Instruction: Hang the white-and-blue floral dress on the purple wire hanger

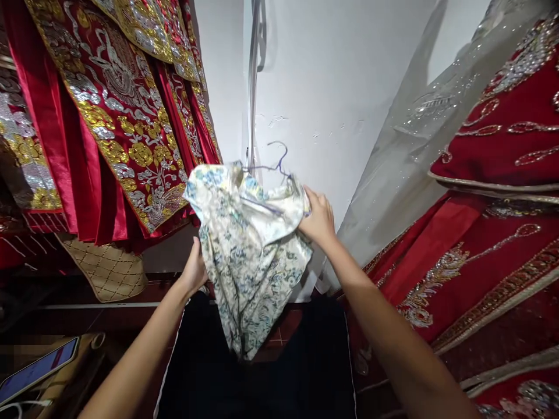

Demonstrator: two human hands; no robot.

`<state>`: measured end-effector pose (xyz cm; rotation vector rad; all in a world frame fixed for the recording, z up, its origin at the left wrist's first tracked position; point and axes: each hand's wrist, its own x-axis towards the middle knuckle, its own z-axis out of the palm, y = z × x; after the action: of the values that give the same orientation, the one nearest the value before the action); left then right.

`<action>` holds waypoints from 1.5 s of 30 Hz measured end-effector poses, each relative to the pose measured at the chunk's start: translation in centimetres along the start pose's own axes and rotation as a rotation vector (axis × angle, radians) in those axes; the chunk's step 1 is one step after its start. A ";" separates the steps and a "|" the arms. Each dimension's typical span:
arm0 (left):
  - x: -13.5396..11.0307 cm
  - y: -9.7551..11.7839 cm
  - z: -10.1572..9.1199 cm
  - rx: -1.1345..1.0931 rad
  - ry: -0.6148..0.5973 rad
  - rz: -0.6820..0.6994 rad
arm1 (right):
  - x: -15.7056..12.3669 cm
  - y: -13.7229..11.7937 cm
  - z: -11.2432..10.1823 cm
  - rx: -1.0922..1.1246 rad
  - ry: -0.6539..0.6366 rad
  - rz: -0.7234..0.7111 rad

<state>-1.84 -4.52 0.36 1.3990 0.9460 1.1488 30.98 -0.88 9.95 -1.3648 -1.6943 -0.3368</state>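
Observation:
A white garment with a blue and green floral print (244, 256), perhaps a shirt or dress, hangs from a thin dark purple hanger (279, 167) in front of me. Its hem narrows to a point above my lap. At the garment's upper right, my right hand (318, 218) is closed on the shoulder cloth, with its fingertips partly behind the fabric. On the other side, my left hand (195, 269) is at the garment's left edge with the thumb raised. The cloth hides the other fingers of that hand, so its grip does not show.
Red robes with gold and silver embroidery (140, 139) hang at left; beaded red garments (493, 174) and a sheer sparkling fabric (406, 139) hang at right. Behind is a white wall (332, 75) with a narrow vertical strip (252, 87). A phone (39, 369) lies lower left.

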 end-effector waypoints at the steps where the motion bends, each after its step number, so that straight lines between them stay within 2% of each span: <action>1: 0.1 -0.9 0.4 -0.048 0.068 -0.019 | 1.6 -0.6 -0.2 -0.012 0.014 -0.023; 3: 0.4 -2.5 1.8 -0.099 0.219 0.002 | 4.1 -2.4 -0.4 -0.025 0.000 -0.098; 5: 0.4 -3.7 3.7 -0.100 0.313 0.064 | 5.0 -4.6 -0.4 -0.027 -0.072 -0.191; 7: -0.4 -4.9 5.5 -0.148 0.361 0.090 | 4.2 -6.3 -0.2 -0.021 -0.174 -0.288; 10: -2.8 -6.7 7.1 -0.233 0.410 -0.023 | 1.2 -7.2 0.1 -0.019 -0.262 -0.346; 13: -4.9 -7.8 6.9 -0.294 0.477 -0.177 | -1.2 -6.0 0.2 -0.049 -0.189 -0.237; 15: -5.7 -7.6 6.2 -0.336 0.520 -0.213 | -1.7 -4.6 0.0 -0.076 -0.095 -0.133; 17: -5.9 -6.8 5.4 -0.355 0.521 -0.161 | -1.1 -3.4 -0.4 -0.101 -0.019 -0.040; 20: -5.8 -5.1 5.4 -0.319 0.416 -0.027 | 1.1 -2.5 -0.8 -0.133 0.016 0.043; 22: -5.8 -4.3 6.0 -0.287 0.394 0.023 | 2.9 -2.8 -0.9 -0.146 -0.012 0.032; 24: -5.9 -4.1 6.6 -0.266 0.433 0.029 | 4.3 -3.8 -0.8 -0.137 -0.064 -0.036; 27: -6.4 -5.0 7.0 -0.245 0.486 -0.007 | 4.5 -5.2 -0.7 -0.085 -0.114 -0.125; 32: -7.3 -7.3 6.5 -0.245 0.480 -0.157 | 1.2 -4.8 -0.8 0.003 -0.166 -0.136; 36: -7.6 -8.5 6.5 -0.265 0.412 -0.223 | -1.4 -3.6 -0.4 -0.006 -0.084 -0.073; 38: -7.6 -8.8 6.7 -0.277 0.350 -0.241 | -3.2 -4.0 0.0 0.043 -0.005 0.009; 41: -7.4 -9.0 7.2 -0.281 0.329 -0.334 | -7.7 -5.8 1.4 0.296 0.035 0.233; 43: -7.3 -9.0 7.8 -0.293 0.314 -0.359 | -11.2 -7.4 2.8 0.489 -0.053 0.420; 45: -7.2 -8.8 8.5 -0.317 0.256 -0.306 | -14.2 -8.8 4.5 0.603 -0.277 0.500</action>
<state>5.12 -12.18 -9.33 0.8350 1.0611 1.1983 20.75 -9.88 -0.70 -1.3394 -1.4276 0.6257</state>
